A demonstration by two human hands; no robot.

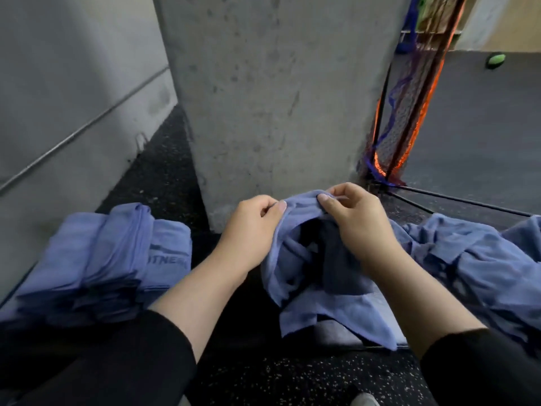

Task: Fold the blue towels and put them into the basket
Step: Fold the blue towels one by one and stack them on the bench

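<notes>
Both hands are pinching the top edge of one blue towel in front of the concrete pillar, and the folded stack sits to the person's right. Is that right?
Not quite: the head view shows the folded stack on the person's left. The rest holds: the left hand and right hand pinch the top edge of the towel before the pillar.

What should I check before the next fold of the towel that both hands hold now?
1. Left hand has a grip on the held towel's top edge: ok.
2. Right hand has a grip on the same edge: ok.
3. Towel spread flat: not ok, it hangs crumpled.
4. Folded stack at the left is tidy: ok.
5. Unfolded pile at the right stays apart from the held towel: cannot tell.
6. Basket is within view: cannot tell.
</notes>
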